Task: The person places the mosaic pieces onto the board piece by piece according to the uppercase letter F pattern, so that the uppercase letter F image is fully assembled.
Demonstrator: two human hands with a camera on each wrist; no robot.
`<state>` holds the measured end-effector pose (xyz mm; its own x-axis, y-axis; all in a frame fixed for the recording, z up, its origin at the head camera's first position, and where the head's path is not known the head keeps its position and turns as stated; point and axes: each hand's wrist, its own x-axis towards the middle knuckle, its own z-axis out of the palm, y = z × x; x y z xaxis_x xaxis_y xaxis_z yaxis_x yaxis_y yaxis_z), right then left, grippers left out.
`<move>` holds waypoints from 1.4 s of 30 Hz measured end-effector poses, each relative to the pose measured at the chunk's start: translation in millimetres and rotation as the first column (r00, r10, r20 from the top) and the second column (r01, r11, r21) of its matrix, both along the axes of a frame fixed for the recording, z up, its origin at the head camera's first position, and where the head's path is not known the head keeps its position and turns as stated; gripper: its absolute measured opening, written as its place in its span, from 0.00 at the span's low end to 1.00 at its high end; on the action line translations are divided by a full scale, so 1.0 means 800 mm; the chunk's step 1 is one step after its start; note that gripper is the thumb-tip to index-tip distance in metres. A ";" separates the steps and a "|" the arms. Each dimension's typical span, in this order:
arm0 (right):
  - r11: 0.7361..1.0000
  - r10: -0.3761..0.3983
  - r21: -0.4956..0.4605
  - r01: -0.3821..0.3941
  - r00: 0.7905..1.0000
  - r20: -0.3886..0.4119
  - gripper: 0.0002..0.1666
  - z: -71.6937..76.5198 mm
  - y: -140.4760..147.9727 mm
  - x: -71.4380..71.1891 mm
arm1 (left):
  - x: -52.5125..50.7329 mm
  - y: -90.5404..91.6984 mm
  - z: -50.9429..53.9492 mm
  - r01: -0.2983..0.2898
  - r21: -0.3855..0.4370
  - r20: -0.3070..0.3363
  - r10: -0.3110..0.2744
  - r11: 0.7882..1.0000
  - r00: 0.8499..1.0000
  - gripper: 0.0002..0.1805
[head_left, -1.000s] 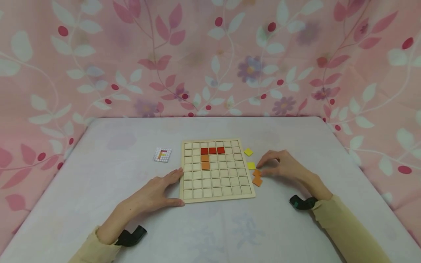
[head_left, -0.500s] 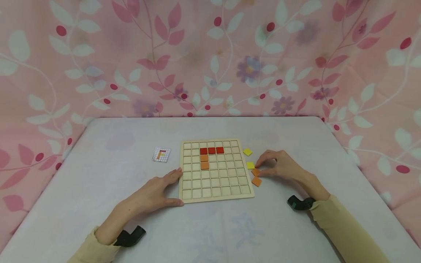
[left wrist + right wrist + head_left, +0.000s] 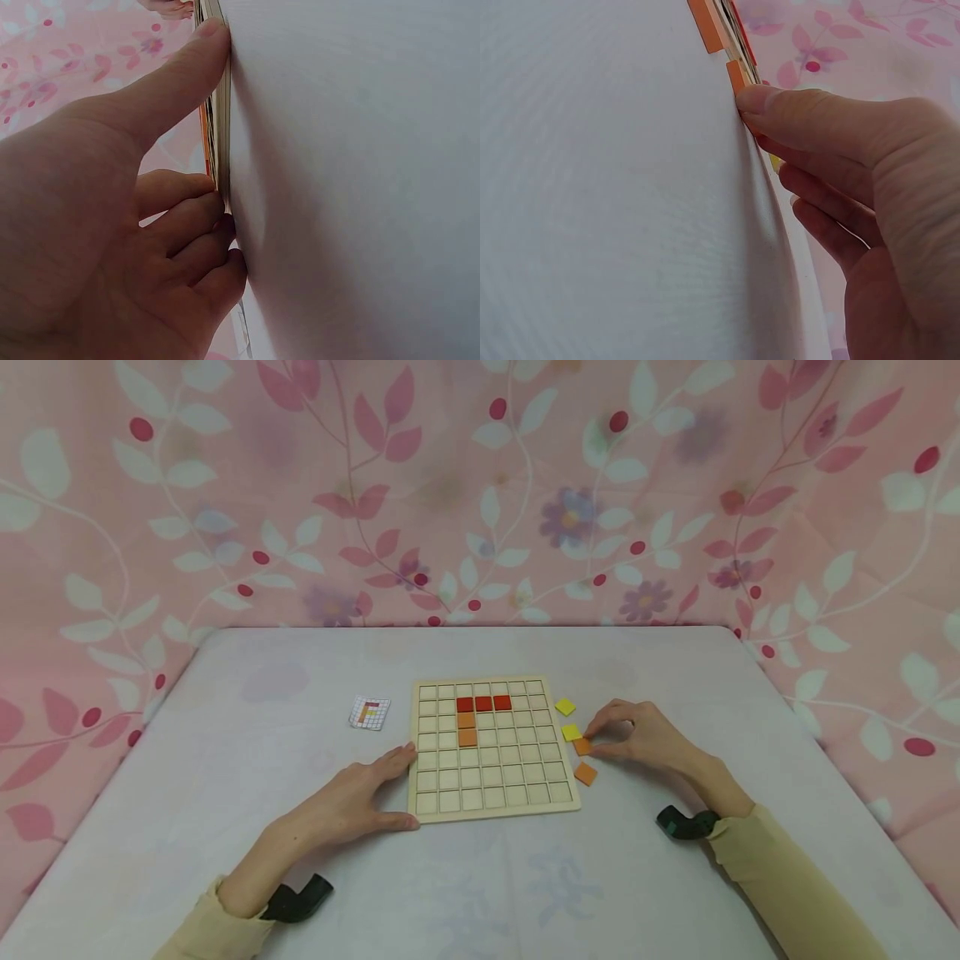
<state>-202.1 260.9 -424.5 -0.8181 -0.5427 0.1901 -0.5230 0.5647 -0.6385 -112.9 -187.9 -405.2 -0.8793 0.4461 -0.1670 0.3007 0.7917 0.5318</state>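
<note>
Clamped between thumb and forefinger of the right hand (image 3: pixel 651 737): an orange tile (image 3: pixel 582 747), just right of the wooden board (image 3: pixel 491 752), seemingly touching a yellow tile (image 3: pixel 572 732). Visible only in the right wrist view: the side edge of this orange tile under the thumb tip. Visible only in the left wrist view: smaller fingers of the left hand (image 3: pixel 341 808) side by side at the board's edge, thumb well apart from them. Compared with half a second ago, both tiles slightly farther back on the white table (image 3: pixel 465 885), with wider gap to a second orange tile (image 3: pixel 586 773). On the board, three red tiles (image 3: pixel 483 703); left of it, a card (image 3: pixel 370 713) printed with grid and coloured squares.
</note>
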 end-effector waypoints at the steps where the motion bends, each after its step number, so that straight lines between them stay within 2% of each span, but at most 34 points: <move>1: 1.000 -0.001 -0.001 0.001 1.000 0.001 0.14 0.000 0.000 0.000 | 0.000 0.000 0.000 0.001 0.000 0.001 -0.001 1.000 1.000 0.55; 15: 1.000 0.014 -0.015 -0.014 0.999 -0.037 0.14 -0.001 -0.001 -0.001 | 0.000 -0.001 0.001 0.006 0.006 0.000 -0.006 1.000 1.000 0.54; 28: 0.996 0.029 -0.083 -0.031 0.999 -0.033 0.12 0.006 -0.002 -0.002 | 0.000 0.000 0.001 0.002 0.007 0.013 -0.002 1.000 1.000 0.55; 35: 0.997 -0.054 -0.054 0.052 0.998 -0.036 0.12 0.025 -0.031 0.001 | 0.000 0.000 0.001 0.002 -0.003 0.006 -0.002 1.000 1.000 0.55; 42: 0.993 -0.053 -0.104 0.052 0.999 -0.005 0.12 0.027 -0.076 0.003 | 0.001 0.003 0.001 -0.012 0.003 0.028 0.012 1.000 1.000 0.55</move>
